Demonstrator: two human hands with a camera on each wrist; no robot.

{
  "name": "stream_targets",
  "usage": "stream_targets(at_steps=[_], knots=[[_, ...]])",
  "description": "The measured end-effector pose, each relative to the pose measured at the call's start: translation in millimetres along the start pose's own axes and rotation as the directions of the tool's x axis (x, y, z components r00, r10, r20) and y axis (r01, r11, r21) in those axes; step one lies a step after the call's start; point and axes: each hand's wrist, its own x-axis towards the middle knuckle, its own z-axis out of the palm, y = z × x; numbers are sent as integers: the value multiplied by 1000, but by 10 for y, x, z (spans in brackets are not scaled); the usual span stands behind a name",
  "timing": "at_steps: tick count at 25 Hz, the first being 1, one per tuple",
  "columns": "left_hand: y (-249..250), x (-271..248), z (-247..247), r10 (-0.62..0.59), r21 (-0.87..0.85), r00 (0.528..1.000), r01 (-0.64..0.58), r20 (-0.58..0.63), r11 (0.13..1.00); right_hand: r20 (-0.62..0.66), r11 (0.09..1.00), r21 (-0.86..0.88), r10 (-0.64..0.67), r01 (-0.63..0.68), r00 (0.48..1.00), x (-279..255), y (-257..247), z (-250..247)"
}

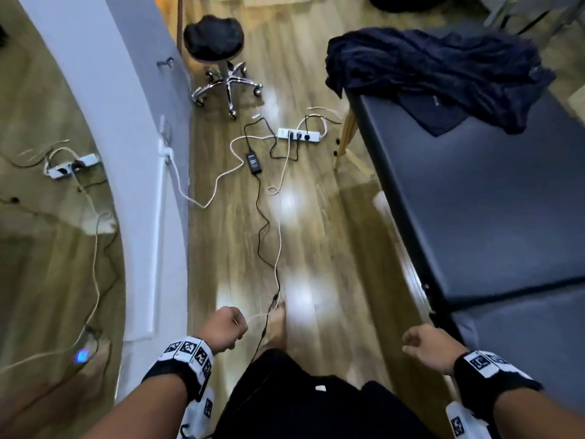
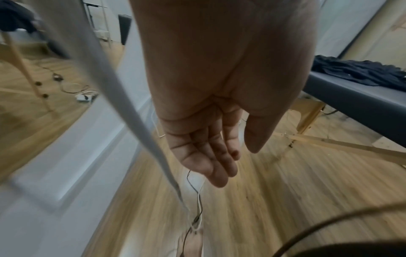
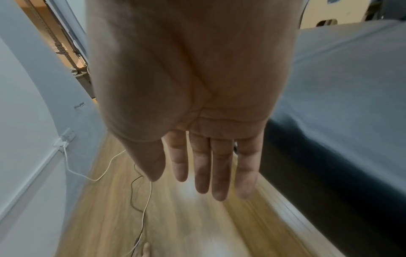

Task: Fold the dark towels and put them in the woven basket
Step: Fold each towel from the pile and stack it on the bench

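Standing on a wood-plank floor (image 1: 319, 236) between a pale grey wall panel (image 1: 104, 128) and a dark padded table (image 1: 493, 198), a person holds both hands low and forward over the open strip of boards. The left hand (image 1: 225, 328) hangs with fingers (image 2: 204, 156) loosely bent and grasps nothing; the right hand (image 1: 428, 347) is released as well, its fingers (image 3: 222, 167) extended and held together in the wrist view, just beside the table's near long edge.

The dark towels (image 1: 433, 74) lie in a crumpled heap at the far end of the table, well apart from both hands, with one fold spilling over the far left corner above a wooden table leg (image 1: 345, 134). The near stretch of the padded top shows bare. The woven basket does not appear in any view.

Between wall and table, the floor corridor carries a white power strip (image 1: 299, 135) near the table leg, a black adapter (image 1: 254, 162) beside it, and black and white cables (image 1: 269, 236) trailing down the middle of the boards toward the person's bare foot (image 1: 278, 321). A black rolling stool (image 1: 218, 58) stands at the far end, close to the wall panel's edge. A second power strip (image 1: 71, 166) lies beyond the panel on the left.
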Motion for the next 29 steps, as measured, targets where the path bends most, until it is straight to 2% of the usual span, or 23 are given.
stream_targets(at_steps=[5, 11, 15, 20, 22, 24, 29], knots=[[526, 718, -821, 70, 202, 990, -94, 120, 975, -46, 986, 105, 136, -130, 990, 139, -379, -635], [1548, 1491, -1433, 158, 417, 956, -252, 246, 873, -35, 978, 128, 173, -167, 984, 604, -713, -1283], [2369, 2114, -1799, 217, 513, 945, -315, 243, 799, -26, 983, 160, 99, -94, 995, 1135, -940, -1919], [3484, 2571, -2198, 295, 595, 921, -389, 253, 703, -83, 988, 157, 6, 7, 997, 1618, -1182, -2870], [3976, 2776, -2320, 358, 597, 898, -437, 254, 672, -118, 978, 207, 8, 17, 993, 1758, -1199, -3231], [4489, 2958, -2421, 413, 632, 868, -488, 276, 602, -178, 967, 256, 45, 3, 983, 1876, -1195, -3548], [5700, 3348, -2433, 567, 654, 730, -646, 381, 393, -308, 949, 314, 110, -8, 945, 2174, -1186, -4266]])
